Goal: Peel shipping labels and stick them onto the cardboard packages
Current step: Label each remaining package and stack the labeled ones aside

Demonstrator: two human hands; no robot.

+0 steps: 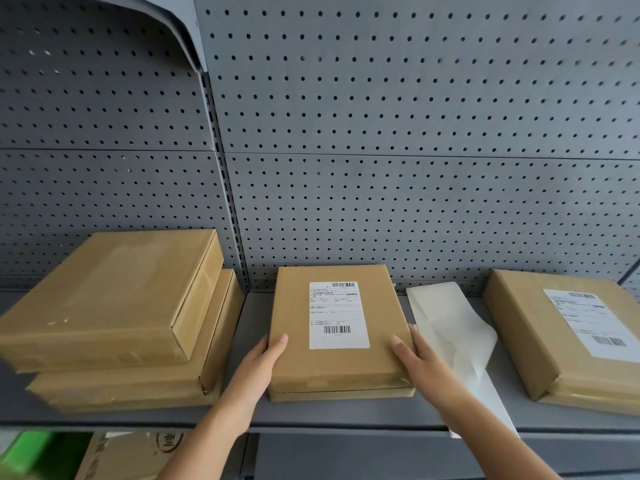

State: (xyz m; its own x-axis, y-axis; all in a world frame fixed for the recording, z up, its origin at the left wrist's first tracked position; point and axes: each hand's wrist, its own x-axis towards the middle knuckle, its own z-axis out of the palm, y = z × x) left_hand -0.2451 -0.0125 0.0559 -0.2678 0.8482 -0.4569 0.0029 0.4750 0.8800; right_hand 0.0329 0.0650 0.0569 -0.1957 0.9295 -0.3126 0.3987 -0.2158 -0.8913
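**With both hands on the centre package**

While the labelled package [341, 329] lies flat mid-shelf [346, 415], I log: left hand [258, 363] clasping its left edge, thumb on top; right hand [424, 362] likewise clasping the right edge, beside loose backing paper [446, 320].

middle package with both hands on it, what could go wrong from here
1. The loose backing sheet lies right beside the right hand; sliding the middle package could drag it off the shelf.
2. The two unlabelled packages stacked at left sit skewed, and the left hand may bump them.
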